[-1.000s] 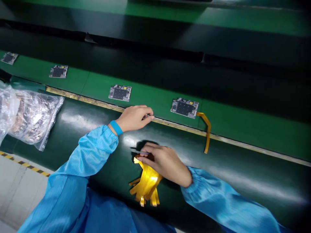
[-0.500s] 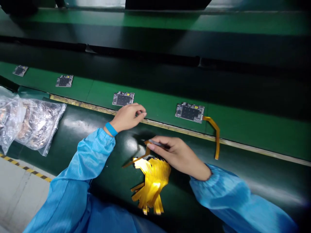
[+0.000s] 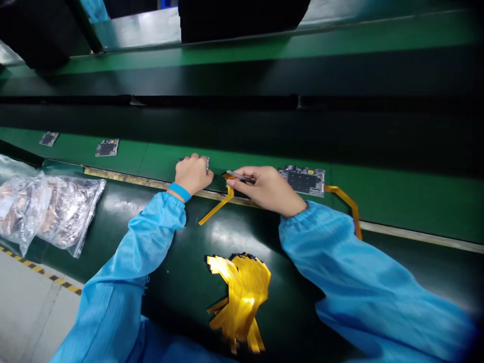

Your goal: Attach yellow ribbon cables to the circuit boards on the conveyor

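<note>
The right hand [image 3: 266, 189] is closed around a pair of slim grey metal tweezers [image 3: 239, 176], thumb and fingers pinched tight on them. The tips nip the top end of a long yellow flat ribbon strip [image 3: 215, 207], which hangs from that grip and slants down towards the person's left, onto the dark glossy bench top [image 3: 124, 201]. Just beside the tweezer tips, the left hand [image 3: 192, 174] lies knuckles-up over a small grey circuit board [image 3: 207, 162]. Only an edge of it peeks out past the fingers, and I cannot tell whether they clasp it or merely press it down on the green conveyor belt [image 3: 397, 206]. Just past the right hand's knuckles sits a second grey circuit board [image 3: 302, 180], with a curved orange ribbon [image 3: 346, 200] trailing from it. Below both hands, nearer the person, a fanned heap of yellow ribbon strips [image 3: 242, 292] rests on the bench. Well off beyond the left sleeve lie crinkled clear plastic bags [image 3: 45, 209].
</note>
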A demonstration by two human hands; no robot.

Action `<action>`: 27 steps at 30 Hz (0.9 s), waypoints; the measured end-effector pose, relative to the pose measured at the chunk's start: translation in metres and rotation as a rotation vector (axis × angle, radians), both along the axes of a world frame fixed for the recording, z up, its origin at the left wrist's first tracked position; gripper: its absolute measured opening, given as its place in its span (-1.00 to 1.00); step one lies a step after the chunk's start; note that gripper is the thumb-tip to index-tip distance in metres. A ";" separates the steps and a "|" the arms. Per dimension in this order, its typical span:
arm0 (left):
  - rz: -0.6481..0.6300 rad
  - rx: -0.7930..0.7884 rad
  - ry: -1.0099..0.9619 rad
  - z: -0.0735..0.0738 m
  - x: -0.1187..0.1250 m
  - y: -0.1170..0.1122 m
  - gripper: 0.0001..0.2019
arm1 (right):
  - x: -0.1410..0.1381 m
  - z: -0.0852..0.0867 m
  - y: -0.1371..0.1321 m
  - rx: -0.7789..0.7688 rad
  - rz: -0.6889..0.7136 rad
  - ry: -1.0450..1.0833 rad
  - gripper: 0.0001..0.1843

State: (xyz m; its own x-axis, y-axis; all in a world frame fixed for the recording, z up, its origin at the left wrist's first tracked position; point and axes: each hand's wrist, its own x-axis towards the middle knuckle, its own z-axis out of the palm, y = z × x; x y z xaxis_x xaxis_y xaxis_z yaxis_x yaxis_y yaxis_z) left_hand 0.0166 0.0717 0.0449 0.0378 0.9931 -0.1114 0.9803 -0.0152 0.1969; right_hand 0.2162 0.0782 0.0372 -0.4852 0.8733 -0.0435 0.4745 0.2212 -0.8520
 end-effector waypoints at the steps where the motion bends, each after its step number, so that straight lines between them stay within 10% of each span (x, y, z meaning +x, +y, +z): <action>1: 0.002 0.000 0.004 0.000 0.002 0.002 -0.80 | -0.001 -0.002 0.003 0.001 -0.003 0.005 -0.44; 27: -0.271 0.078 -0.204 -0.013 -0.015 -0.011 -0.90 | -0.010 -0.048 0.039 0.031 -0.200 -0.235 -0.76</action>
State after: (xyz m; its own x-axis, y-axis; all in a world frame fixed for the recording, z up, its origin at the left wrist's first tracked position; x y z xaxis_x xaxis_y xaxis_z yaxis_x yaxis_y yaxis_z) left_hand 0.0019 0.0609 0.0318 0.3148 0.9491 0.0011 0.8792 -0.2921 0.3764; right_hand 0.2064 0.1172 -0.0107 -0.2830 0.9533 -0.1058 0.6948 0.1277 -0.7078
